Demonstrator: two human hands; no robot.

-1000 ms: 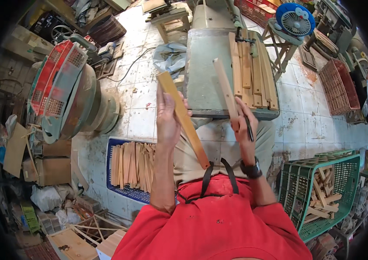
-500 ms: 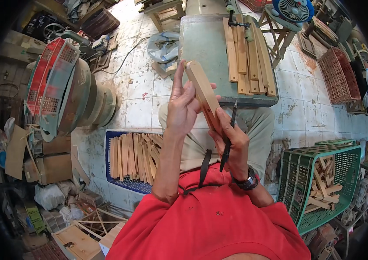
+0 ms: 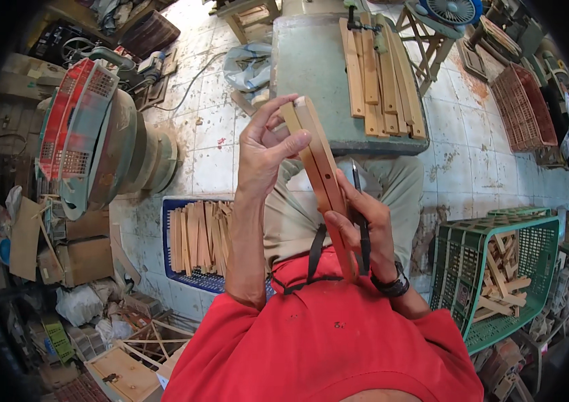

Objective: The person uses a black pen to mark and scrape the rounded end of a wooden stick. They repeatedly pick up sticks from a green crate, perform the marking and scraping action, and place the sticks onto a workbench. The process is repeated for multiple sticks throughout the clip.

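Observation:
I hold a pair of long wooden strips (image 3: pixel 319 157) face to face, slanting up and away from my shirt. Their far ends are rounded, and a small dark hole shows in the edge turned toward me. Near the far end, my left hand (image 3: pixel 263 149) pinches them between thumb and fingers. Lower down, my right hand (image 3: pixel 367 224) grips the strips by their side. A black pen-like tool (image 3: pixel 357 179) is also tucked in that hand, its pointed tip facing away from me. The strips' near ends reach my red shirt.
Ahead stands a grey-green bench (image 3: pixel 311 74) with several drilled wooden strips (image 3: pixel 370 80) and a clamp (image 3: pixel 365 27). A blue crate (image 3: pixel 169 234) of strips is at left, a green crate (image 3: pixel 447 295) of offcuts at right. A large round machine (image 3: pixel 120 147) stands left.
The strips have been turned, so their edge with the hole and the seam now face me. My left hand's raised finger has come down and closed around the far end.

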